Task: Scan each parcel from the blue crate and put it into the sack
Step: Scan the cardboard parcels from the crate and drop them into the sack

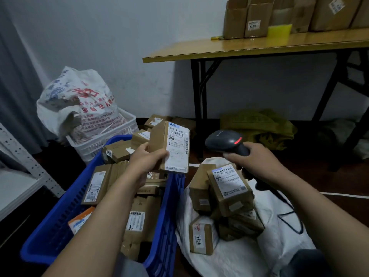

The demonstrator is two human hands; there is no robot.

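Observation:
My left hand [146, 157] grips a small brown cardboard parcel [171, 145] above the far end of the blue crate [60, 216], its white label turned toward the scanner. My right hand [257, 161] holds a black barcode scanner [225, 141] by its handle, its red light lit and its head facing the parcel from the right. Several brown parcels lie in the crate. The white sack [239, 256] lies open on the floor at the lower right, with several parcels piled in it.
A white basket [95, 144] behind the crate holds a full printed bag [79, 102]. A wooden folding table [259, 47] with cardboard boxes stands at the back right, a green bag [259, 126] under it. A grey metal shelf [20, 176] is at the left. The scanner's cable [289, 214] trails over the sack.

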